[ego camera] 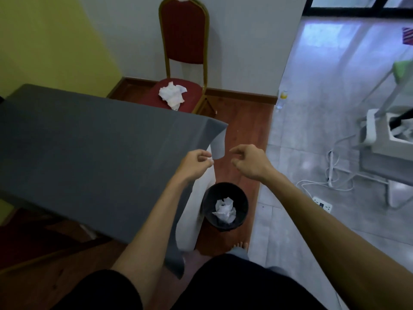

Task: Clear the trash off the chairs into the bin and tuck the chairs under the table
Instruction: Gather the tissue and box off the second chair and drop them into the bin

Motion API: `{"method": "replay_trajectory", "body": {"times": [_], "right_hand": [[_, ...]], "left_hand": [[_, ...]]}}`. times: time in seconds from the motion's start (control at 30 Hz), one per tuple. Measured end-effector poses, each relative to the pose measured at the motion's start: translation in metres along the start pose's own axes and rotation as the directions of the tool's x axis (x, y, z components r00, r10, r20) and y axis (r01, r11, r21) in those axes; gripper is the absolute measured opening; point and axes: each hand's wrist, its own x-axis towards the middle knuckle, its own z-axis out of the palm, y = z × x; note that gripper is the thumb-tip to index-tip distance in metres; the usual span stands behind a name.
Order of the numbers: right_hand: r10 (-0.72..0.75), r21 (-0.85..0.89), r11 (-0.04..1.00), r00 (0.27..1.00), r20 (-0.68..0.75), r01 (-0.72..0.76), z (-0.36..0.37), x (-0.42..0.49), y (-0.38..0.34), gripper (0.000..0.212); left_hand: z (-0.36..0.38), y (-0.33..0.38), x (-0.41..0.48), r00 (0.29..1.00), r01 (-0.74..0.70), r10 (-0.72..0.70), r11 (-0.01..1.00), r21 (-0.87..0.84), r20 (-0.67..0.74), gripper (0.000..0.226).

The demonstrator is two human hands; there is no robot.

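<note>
A red chair with a gold frame stands beyond the table's far end, against the white wall. Crumpled white paper lies on its seat. A black bin sits on the floor by the table's near corner, with crumpled white paper inside. The table carries a grey cloth. My left hand hovers at the cloth's corner, fingers curled loosely, holding nothing. My right hand hangs above the floor past the bin, fingers apart and empty. Part of another red seat shows under the table at lower left.
Grey tiled floor lies to the right. On it are a white power strip with cables, a grey metal stand and a small bottle by the wall corner. My bare foot stands just below the bin.
</note>
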Motion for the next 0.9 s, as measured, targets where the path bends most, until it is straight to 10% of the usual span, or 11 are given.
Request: {"method": "replay_trajectory", "body": {"times": [0.9], "right_hand": [[-0.283,-0.082,0.941,0.896,0.342,0.328,-0.137,0.323,0.187,0.046]], "left_hand": [[0.162,0.098,0.263,0.908,0.095,-0.178,0.969,-0.230,-0.379,0.028]]}}
